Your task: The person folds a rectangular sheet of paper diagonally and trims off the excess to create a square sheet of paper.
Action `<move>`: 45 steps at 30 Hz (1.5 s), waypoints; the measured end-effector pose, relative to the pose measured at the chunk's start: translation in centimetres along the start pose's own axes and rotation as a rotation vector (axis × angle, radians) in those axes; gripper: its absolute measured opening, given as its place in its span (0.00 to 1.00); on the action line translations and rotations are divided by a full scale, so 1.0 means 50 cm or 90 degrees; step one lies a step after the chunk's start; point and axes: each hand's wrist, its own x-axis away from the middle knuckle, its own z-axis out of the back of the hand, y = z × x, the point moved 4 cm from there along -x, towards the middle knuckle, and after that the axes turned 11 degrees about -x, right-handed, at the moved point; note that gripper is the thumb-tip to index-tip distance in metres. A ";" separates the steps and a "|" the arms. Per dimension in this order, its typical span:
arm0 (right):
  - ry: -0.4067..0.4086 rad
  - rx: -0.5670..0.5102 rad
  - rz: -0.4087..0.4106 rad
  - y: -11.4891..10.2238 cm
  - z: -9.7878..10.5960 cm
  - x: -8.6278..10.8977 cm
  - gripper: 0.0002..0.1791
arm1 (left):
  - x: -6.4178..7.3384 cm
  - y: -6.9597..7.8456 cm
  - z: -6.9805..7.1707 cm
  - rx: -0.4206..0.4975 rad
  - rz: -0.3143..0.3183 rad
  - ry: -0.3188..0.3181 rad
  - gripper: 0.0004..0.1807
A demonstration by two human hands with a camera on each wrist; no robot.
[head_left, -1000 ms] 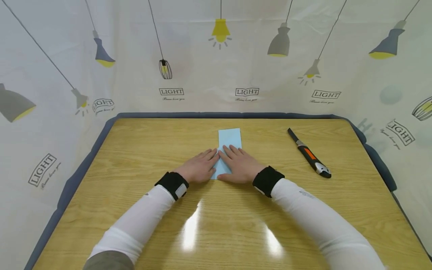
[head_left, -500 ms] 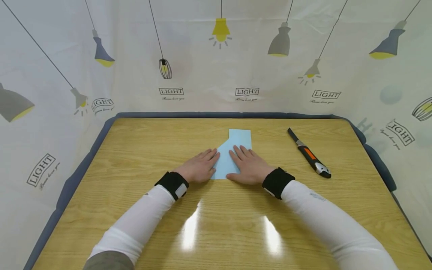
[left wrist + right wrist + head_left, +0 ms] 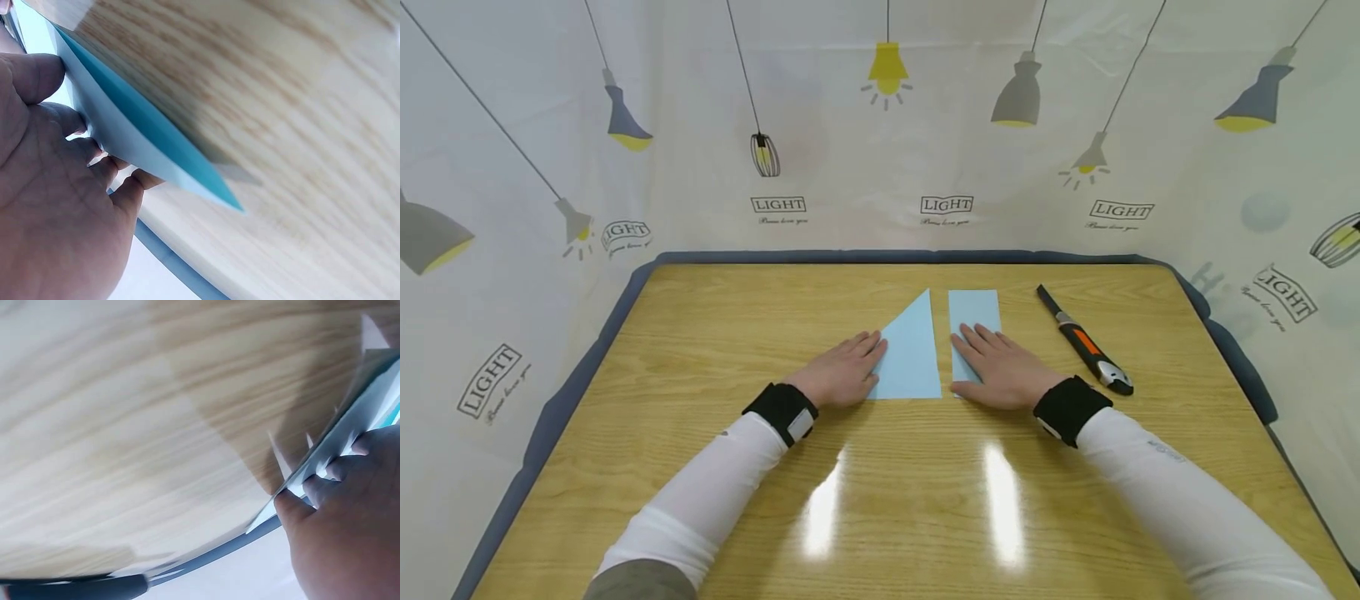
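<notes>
A light blue sheet of paper point(image 3: 913, 358) with a slanted upper left edge lies on the table, under the fingers of my left hand point(image 3: 842, 371). To its right lies a separate narrow rectangular strip of light blue paper point(image 3: 974, 307). My right hand point(image 3: 1000, 371) rests flat on that strip, fingers spread, hiding its lower part. A gap of bare wood divides the two pieces. In the left wrist view the left sheet point(image 3: 137, 147) shows a brighter blue layer under a paler one, its edges slightly parted. The strip point(image 3: 331, 444) stretches under the fingers in the right wrist view.
Right of the hands lies a black tool point(image 3: 1086, 343) with an orange inlay, a silver-grey end and a long narrow black tip. The wooden table point(image 3: 737, 300) has dark blue padding point(image 3: 850, 256) along its edge. A lamp-printed white sheet point(image 3: 820, 100) hangs behind.
My right hand has slid right with the strip, which lay over the left sheet and now lies apart from it. The left hand has stayed on its sheet.
</notes>
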 end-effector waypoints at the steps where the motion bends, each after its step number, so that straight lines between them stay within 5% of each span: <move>1: 0.002 -0.004 0.004 0.003 0.002 0.004 0.46 | 0.000 -0.001 -0.002 0.005 0.001 -0.001 0.31; 18: 0.033 -0.031 0.020 0.010 0.023 0.022 0.45 | 0.008 -0.001 -0.001 0.005 0.006 0.000 0.31; 33: 0.162 -0.079 0.001 -0.074 0.043 -0.056 0.24 | 0.004 0.003 0.007 0.009 0.007 -0.005 0.31; 38: 0.173 -0.201 -0.064 -0.075 0.046 -0.070 0.23 | 0.002 0.003 0.006 0.011 0.015 -0.001 0.31; 45: 0.160 -0.485 -0.145 -0.076 0.043 -0.085 0.23 | 0.001 0.002 0.002 0.017 0.021 -0.010 0.31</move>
